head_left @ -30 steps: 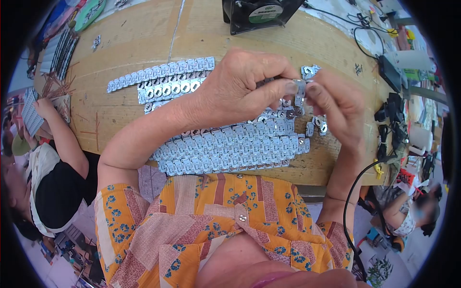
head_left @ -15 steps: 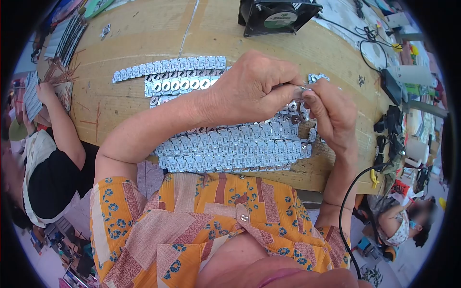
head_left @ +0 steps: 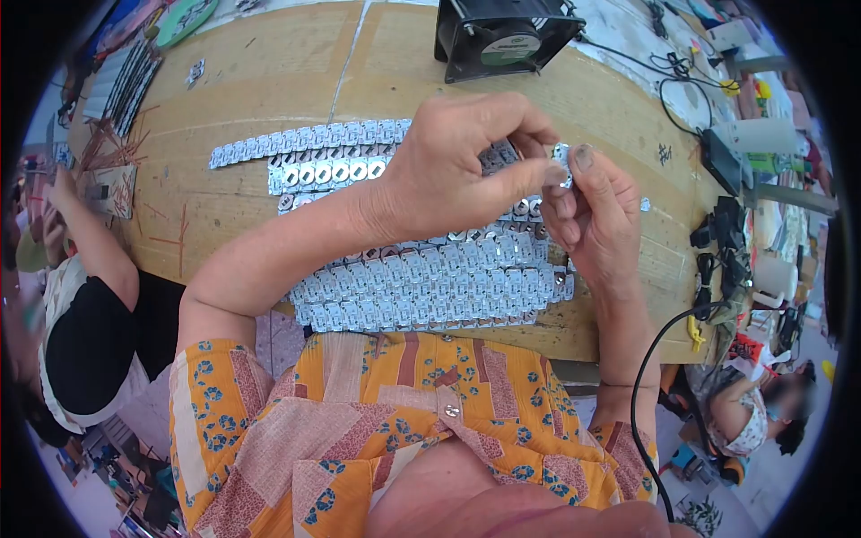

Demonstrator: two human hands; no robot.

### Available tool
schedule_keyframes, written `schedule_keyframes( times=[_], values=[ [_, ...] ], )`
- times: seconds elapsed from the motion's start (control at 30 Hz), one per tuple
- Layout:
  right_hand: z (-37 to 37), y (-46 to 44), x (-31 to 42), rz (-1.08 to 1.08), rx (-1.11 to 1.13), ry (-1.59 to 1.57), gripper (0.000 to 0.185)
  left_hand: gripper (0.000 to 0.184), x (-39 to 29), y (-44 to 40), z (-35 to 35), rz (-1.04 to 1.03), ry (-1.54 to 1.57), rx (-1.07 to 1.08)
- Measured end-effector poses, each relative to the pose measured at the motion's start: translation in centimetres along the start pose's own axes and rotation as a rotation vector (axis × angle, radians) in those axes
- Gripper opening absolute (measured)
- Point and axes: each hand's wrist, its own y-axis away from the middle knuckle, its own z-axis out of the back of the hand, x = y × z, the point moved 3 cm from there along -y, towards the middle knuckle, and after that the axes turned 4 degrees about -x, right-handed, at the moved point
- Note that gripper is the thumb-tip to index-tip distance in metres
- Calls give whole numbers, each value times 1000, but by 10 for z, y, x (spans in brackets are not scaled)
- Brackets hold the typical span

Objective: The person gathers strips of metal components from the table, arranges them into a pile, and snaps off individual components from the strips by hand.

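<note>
Small whitish-silver pieces lie in joined rows (head_left: 421, 287) on the wooden table, beneath my forearm and hands. My left hand (head_left: 475, 166) is raised above the rows, its thumb and fingers closed on the left side of a small silver piece (head_left: 563, 165). On that piece's right side, my right hand (head_left: 599, 202) pinches with thumb and forefinger. Dark-centred round parts (head_left: 336, 171) show in one of the upper rows. Part of the rows is hidden behind my left hand and forearm.
A black fan (head_left: 507, 38) stands at the table's back edge. Thin brown sticks (head_left: 117, 148) lie at the left, near a co-worker's hand (head_left: 61, 193). Black cables and a black device (head_left: 725, 161) are at the right. Another person (head_left: 762, 408) sits at lower right.
My right hand has turned, and its fingers have curled under the small piece. The loose pieces near my right hand are no longer visible. The co-worker's hand at the left has moved.
</note>
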Motion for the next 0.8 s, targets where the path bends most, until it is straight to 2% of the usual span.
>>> schedule_keyframes(
  times=[0.1,0.33,0.43,0.47,0.5,0.63,0.67,0.7,0.73,0.8],
  values=[
    [-3,0,-3,-30,-15,-52,35,18,-4,1,1,-59,-120,28],
    [-3,1,-1,-23,-43,-60,36,19,-7,4,0,-52,-107,38],
    [2,0,9,76,-120,256,38,20,-5,6,-3,-81,-176,27],
    [2,-1,16,35,-121,326,40,21,-3,7,-5,-76,-192,34],
    [9,-6,21,94,-79,485,40,21,-1,9,-8,-67,-201,44],
    [52,-17,32,262,33,1139,37,38,-1,8,-10,11,-495,433],
    [61,-16,33,275,52,1271,35,46,-1,11,-10,-60,-538,486],
    [62,-15,34,288,76,1400,33,46,0,13,-12,-59,-564,536],
    [63,-12,37,105,57,1402,32,46,2,16,-13,-60,-592,587],
    [60,-3,45,-22,13,1309,31,45,3,19,-13,-49,-622,664]
  ],
)
